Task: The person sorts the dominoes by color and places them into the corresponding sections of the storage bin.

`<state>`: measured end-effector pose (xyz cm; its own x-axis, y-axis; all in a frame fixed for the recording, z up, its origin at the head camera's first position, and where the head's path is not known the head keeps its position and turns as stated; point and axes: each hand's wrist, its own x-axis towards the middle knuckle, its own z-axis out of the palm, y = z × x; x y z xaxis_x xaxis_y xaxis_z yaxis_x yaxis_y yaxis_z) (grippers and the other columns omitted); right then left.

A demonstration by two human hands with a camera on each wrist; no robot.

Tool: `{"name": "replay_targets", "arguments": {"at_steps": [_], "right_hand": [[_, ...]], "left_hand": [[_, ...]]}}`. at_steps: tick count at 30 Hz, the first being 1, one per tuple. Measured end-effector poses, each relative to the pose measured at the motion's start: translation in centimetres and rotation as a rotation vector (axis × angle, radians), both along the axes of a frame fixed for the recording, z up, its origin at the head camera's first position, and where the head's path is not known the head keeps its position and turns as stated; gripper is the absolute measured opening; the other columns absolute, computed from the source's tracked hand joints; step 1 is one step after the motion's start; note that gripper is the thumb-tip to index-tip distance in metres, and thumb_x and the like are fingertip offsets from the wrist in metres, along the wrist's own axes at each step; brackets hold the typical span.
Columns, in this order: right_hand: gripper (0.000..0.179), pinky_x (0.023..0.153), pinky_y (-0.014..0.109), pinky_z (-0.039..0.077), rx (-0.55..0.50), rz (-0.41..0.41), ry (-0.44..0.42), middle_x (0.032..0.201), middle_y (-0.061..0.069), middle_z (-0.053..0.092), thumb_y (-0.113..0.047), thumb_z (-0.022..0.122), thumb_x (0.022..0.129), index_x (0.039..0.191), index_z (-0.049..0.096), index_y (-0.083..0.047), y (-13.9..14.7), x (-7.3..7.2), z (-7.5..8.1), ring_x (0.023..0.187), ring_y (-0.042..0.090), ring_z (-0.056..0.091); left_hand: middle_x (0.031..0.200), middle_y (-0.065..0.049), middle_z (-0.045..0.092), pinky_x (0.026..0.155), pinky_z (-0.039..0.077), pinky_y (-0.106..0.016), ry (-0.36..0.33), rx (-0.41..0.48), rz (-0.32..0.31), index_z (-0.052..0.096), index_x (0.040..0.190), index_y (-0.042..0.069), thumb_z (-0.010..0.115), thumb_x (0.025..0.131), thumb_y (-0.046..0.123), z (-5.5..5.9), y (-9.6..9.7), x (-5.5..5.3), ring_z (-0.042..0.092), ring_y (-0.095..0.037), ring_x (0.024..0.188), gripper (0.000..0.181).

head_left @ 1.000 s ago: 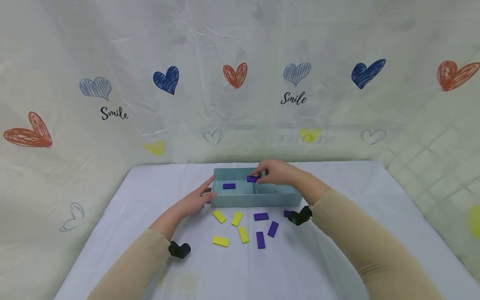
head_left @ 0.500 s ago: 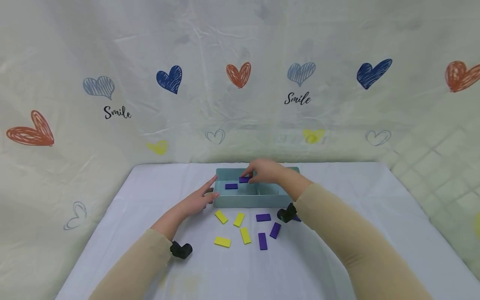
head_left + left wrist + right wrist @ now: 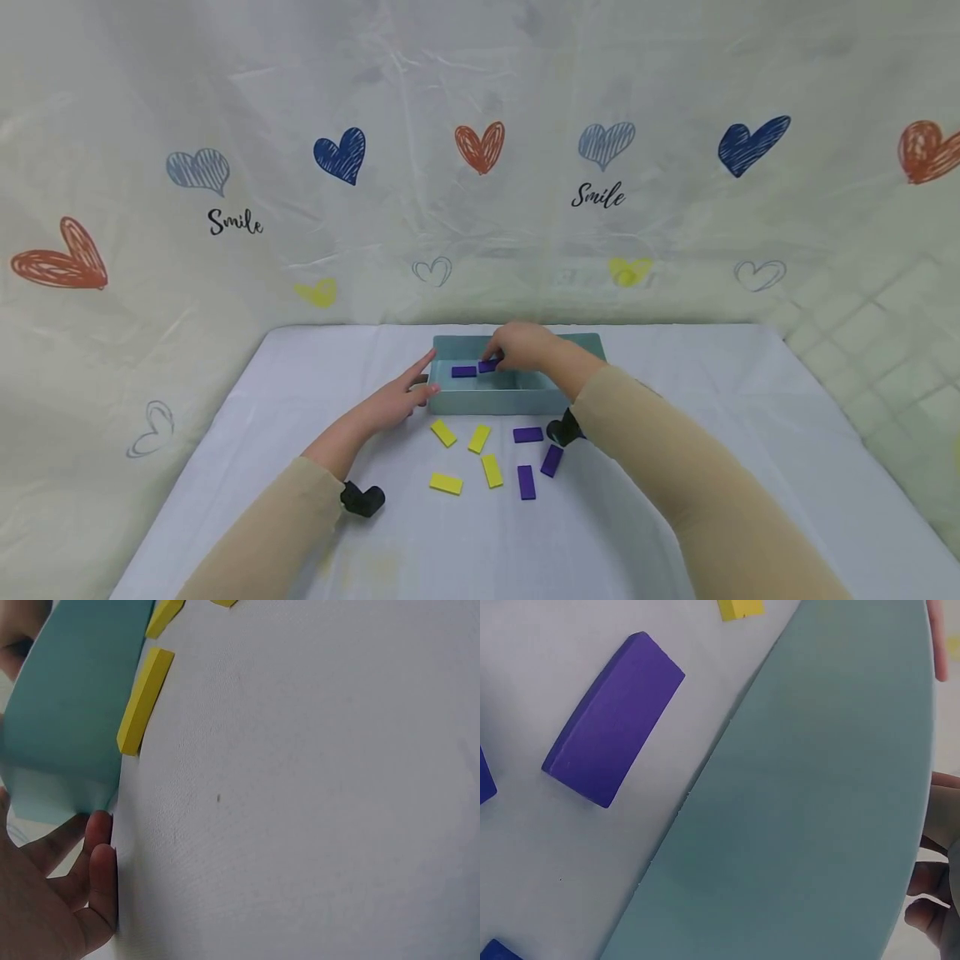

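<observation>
A teal, divided box stands toward the back of the white table. My left hand is at its left end, fingers extended, the index fingertip near the back corner and the thumb at the front corner. Over the left compartment, my right hand pinches a purple block between thumb and fingers. Just left of it, another purple block lies flat on the compartment floor. The left wrist view shows the left hand's lower fingers bent beside the box end. In the right wrist view the box wall hides part of the right hand.
In front of the box lie several yellow blocks on the left and several purple blocks on the right. One purple block is close to the front wall. Behind the table hangs a pale sheet printed with hearts.
My right hand has moved left and lower with the purple block, bringing it beside the one in the left compartment. My left hand has stayed at the box's end.
</observation>
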<state>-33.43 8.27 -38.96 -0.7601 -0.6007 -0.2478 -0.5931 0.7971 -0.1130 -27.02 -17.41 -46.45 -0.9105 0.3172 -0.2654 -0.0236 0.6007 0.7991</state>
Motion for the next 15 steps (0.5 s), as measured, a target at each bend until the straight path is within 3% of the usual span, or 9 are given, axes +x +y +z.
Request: {"name": "replay_targets", "arguments": {"at_steps": [8,15], "right_hand": [[0.024,0.091,0.032,0.051,0.038,0.068,0.08,0.109,-0.005,0.071,-0.02,0.072,0.092,0.116,0.076,-0.021,-0.32,-0.01,-0.28,0.096,0.012,0.062],[0.024,0.091,0.032,0.051,0.043,0.069,0.065,0.11,-0.005,0.071,-0.02,0.072,0.092,0.115,0.076,-0.021,-0.71,-0.19,-0.95,0.099,0.012,0.064]], "left_hand": [[0.158,-0.012,0.033,0.102,0.044,-0.053,-0.009,0.017,-0.005,0.01,0.155,0.051,0.05,0.1,0.051,-0.28,-0.11,-0.36,0.058,-0.029,0.121,0.068],[0.158,-0.012,0.032,0.102,0.043,-0.054,-0.005,0.022,-0.005,0.01,0.155,0.051,0.05,0.101,0.05,-0.22,-0.18,-0.26,0.058,-0.03,0.121,0.068]]}}
